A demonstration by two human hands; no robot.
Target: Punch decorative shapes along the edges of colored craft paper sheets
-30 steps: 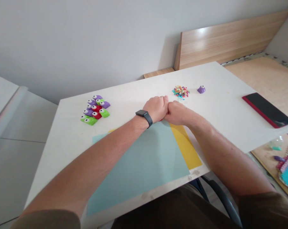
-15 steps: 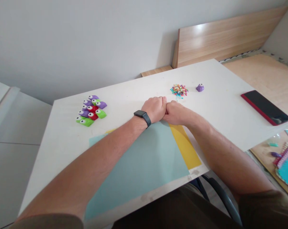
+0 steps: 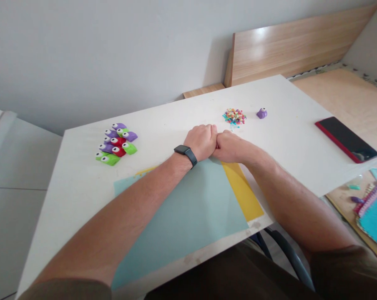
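Note:
My left hand point(image 3: 201, 141), with a black watch point(image 3: 186, 153) on its wrist, is closed in a fist against my right hand point(image 3: 228, 146), which is curled too. The two meet over the far edge of a light blue sheet point(image 3: 188, 212). Whatever the fingers hold, if anything, is hidden. Beneath the blue sheet a yellow sheet point(image 3: 247, 196) shows at the right. Just beyond my hands lies a pile of colourful small pieces point(image 3: 234, 117), with a purple clay figure point(image 3: 262, 113) to its right.
Several purple, green and red clay figures point(image 3: 118, 141) with white eyes stand on the left of the white table point(image 3: 72, 179). A red-edged phone point(image 3: 347, 139) lies at the right. Past the table's right edge is a turquoise item point(image 3: 376, 218). A wooden board point(image 3: 288, 46) stands behind.
The view has shifted slightly, so the clay figures at the left appear a little further left. My hands stay pressed together in nearly the same place.

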